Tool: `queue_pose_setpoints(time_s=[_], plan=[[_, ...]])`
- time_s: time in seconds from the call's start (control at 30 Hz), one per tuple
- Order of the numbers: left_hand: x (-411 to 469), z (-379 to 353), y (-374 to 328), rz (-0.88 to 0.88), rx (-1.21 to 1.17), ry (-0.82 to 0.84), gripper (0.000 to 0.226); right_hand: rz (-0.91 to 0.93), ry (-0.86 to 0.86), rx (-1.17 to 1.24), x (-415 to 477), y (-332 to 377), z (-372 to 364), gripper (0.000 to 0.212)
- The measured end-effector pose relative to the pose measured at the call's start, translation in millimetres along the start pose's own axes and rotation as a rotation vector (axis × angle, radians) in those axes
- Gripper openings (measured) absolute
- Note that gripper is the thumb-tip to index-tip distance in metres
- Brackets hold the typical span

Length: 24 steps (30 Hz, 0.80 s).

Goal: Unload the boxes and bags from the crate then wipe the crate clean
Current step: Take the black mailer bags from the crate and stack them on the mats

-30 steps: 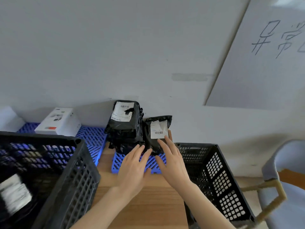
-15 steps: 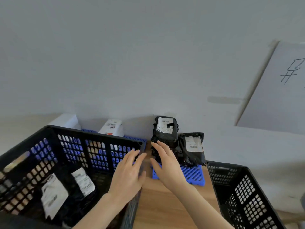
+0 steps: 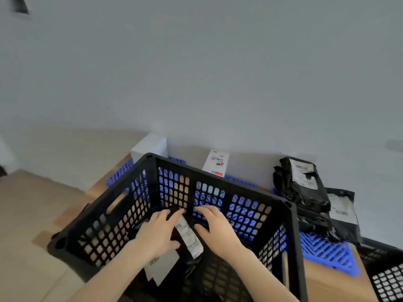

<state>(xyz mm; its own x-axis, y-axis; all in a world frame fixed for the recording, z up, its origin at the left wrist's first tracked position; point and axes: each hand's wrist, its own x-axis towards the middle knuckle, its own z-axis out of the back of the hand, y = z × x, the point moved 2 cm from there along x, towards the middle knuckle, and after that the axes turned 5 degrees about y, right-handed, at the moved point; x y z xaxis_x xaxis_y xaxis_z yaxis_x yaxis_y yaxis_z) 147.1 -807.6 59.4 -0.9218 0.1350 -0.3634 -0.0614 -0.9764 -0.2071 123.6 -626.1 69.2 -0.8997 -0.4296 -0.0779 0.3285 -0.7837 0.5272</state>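
Both hands sit inside the black crate (image 3: 218,178), a rigid plastic bin with walls pierced by rounded square holes. Your left hand (image 3: 157,234) lies flat, fingers (image 3: 175,214) loosely apart and straight, clamped on nothing. Your right hand (image 3: 218,233) matches it, fingers (image 3: 207,211) spread and thumb out. Between the two sets of fingers lies a black bag (image 3: 192,261) of glossy, crumpled film. Its narrow white label (image 3: 189,239) runs lengthwise from your left fingertips back toward your right wrist, slanting right. Whether either palm presses the film, I cannot tell. A second white label (image 3: 161,268) shows under your left wrist. Beyond your fingertips, past the crate's far wall, a white box (image 3: 216,163) stands upright on blue lattice mat (image 3: 327,251). Right of your right fingers is a stack of black bags (image 3: 305,192) with torn labels on the wooden counter (image 3: 327,284).
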Motion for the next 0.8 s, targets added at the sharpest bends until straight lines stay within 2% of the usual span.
queue_pose_setpoints(time_s=[0.2, 0.37, 0.43, 0.53, 0.67, 0.8], plan=[[7, -12, 55, 0.130, -0.073, 0.146, 0.094, -0.146, 0.351, -0.060, 38, 19, -58, 0.080], [13, -16, 58, 0.098, -0.169, 0.194, 0.095, -0.237, 0.600, -0.139, 52, 23, -91, 0.090], [16, -17, 56, 0.080, -0.205, 0.206, 0.095, -0.233, 0.604, -0.152, 55, 25, -97, 0.093], [17, -16, 54, 0.062, -0.219, 0.197, 0.097, -0.194, 0.523, -0.143, 60, 30, -102, 0.089], [16, -14, 51, 0.053, -0.223, 0.187, 0.099, -0.152, 0.424, -0.006, 64, 33, -101, 0.078], [15, -9, 53, 0.077, -0.229, 0.142, 0.104, -0.125, 0.346, 0.080, 60, 33, -85, 0.081]])
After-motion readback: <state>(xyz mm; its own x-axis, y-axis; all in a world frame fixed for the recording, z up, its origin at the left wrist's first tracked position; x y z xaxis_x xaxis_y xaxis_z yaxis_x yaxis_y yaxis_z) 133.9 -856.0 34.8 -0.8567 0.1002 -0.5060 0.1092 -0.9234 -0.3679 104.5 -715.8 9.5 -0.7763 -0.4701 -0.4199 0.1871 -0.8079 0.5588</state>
